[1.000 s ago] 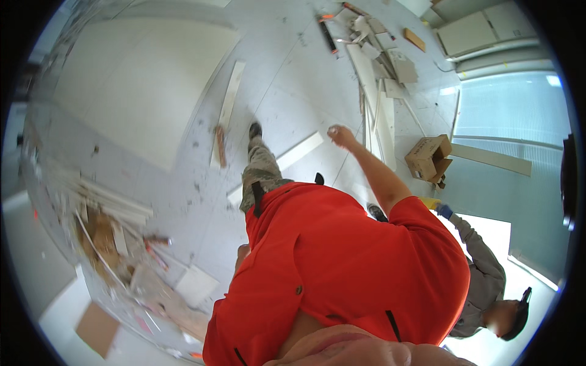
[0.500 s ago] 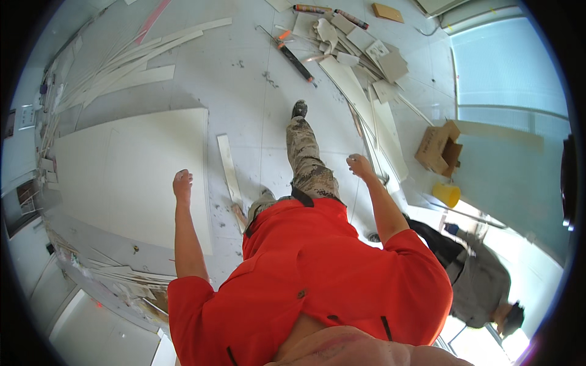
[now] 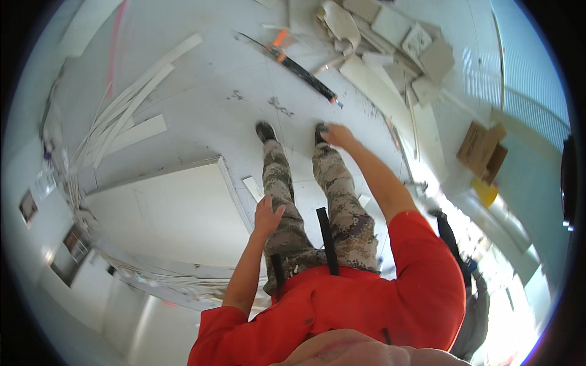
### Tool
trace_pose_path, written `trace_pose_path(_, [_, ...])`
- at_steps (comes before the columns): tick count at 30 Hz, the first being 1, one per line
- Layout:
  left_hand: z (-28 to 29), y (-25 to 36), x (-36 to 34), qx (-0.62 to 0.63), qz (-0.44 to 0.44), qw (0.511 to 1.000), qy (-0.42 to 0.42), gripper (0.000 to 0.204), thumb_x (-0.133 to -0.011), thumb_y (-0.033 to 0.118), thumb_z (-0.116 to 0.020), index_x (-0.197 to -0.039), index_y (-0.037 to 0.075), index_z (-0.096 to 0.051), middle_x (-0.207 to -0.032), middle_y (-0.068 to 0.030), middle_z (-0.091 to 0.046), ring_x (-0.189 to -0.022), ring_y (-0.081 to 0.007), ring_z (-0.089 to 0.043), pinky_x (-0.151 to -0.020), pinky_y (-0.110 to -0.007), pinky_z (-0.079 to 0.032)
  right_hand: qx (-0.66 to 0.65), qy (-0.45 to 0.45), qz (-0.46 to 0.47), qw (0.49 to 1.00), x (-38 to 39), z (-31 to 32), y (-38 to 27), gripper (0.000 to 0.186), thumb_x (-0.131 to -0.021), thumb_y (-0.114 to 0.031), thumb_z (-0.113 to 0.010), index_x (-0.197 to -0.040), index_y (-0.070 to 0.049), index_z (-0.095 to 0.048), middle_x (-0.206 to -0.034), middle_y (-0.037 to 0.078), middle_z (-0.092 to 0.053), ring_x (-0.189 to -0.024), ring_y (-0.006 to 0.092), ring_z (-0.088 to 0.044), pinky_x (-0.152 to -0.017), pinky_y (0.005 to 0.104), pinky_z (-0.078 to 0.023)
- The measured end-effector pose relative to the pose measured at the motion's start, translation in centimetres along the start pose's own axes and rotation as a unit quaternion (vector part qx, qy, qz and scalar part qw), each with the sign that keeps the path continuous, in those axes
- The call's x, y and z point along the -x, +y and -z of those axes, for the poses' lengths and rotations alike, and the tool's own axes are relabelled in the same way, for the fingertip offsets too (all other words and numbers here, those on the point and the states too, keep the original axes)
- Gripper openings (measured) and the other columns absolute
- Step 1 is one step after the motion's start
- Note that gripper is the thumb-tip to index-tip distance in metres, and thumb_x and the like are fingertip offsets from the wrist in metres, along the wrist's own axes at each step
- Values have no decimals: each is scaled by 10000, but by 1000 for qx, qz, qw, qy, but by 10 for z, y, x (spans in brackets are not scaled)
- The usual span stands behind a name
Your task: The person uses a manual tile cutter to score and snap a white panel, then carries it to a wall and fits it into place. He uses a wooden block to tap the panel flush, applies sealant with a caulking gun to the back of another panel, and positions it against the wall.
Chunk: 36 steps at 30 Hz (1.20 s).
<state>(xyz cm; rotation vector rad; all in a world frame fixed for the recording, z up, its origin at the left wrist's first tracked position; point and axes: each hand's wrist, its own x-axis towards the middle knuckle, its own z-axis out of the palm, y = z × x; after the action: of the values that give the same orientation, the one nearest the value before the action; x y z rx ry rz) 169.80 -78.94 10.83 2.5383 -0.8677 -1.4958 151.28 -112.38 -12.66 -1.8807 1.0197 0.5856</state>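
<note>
We see the pale floor (image 3: 204,119) carrying a large white board (image 3: 165,213), its far right corner pointing ahead of us. Towards the floor's right edge lies a heap of board scraps (image 3: 390,27). Left of that heap, a long black tool (image 3: 308,78) with orange parts rests on the floor, ahead of our right hand (image 3: 339,136) and apart from it; blur keeps us from telling whether that hand is clenched. Our left hand (image 3: 267,218), released with fingers loosely extended, hangs just beyond the board's right edge.
</note>
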Motion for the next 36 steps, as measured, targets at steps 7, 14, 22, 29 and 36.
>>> trace_pose_path(7, [27,12,-139,-202,-98,974,-16,663,-961,377,-746,-1473,-10,-581,-1490,-249,-601,-1423,-446,-513,-1203,-534,-391,27,105,-131,986,-247,-3,16,601,-872,-353,-789,-1338,-13,-619,-1402,256,-625,-1293,433,-649,-1091,546,-540])
trace_pose_path(14, [75,16,-166,-218,-75,973,-27,523,-883,267,-793,-1330,16,-690,-1413,-186,-663,-1377,-421,-566,-1184,-534,-411,31,192,-164,967,-376,-75,64,527,-938,-130,-669,-1457,-178,-592,-1296,170,-699,-1268,387,-671,-1054,531,-549])
trace_pose_path(22, [78,34,-160,-269,-155,950,-46,699,-879,244,-811,-1483,0,-559,-1492,-209,-591,-1439,-433,-501,-1222,-541,-365,-64,95,-153,982,-225,-40,8,354,-890,-150,-691,-1242,-113,-696,-1236,130,-754,-1172,350,-737,-942,515,-603])
trace_pose_path(29, [82,150,-131,-394,-355,847,34,1082,-781,375,-944,-1626,3,-380,-1697,-224,-345,-1583,-439,-308,-1307,-613,-229,-64,11,21,998,72,83,-59,344,-745,-214,-809,-1066,-93,-781,-981,124,-804,-962,334,-792,-787,481,-640])
trace_pose_path(36, [126,316,-26,-471,-354,787,-180,666,-776,351,-913,-1302,66,-621,-1080,-210,-764,-1051,-440,-720,-917,-546,-554,-108,120,95,982,312,159,-110,270,-709,-186,-790,-972,-129,-779,-947,98,-767,-972,350,-747,-831,484,-595])
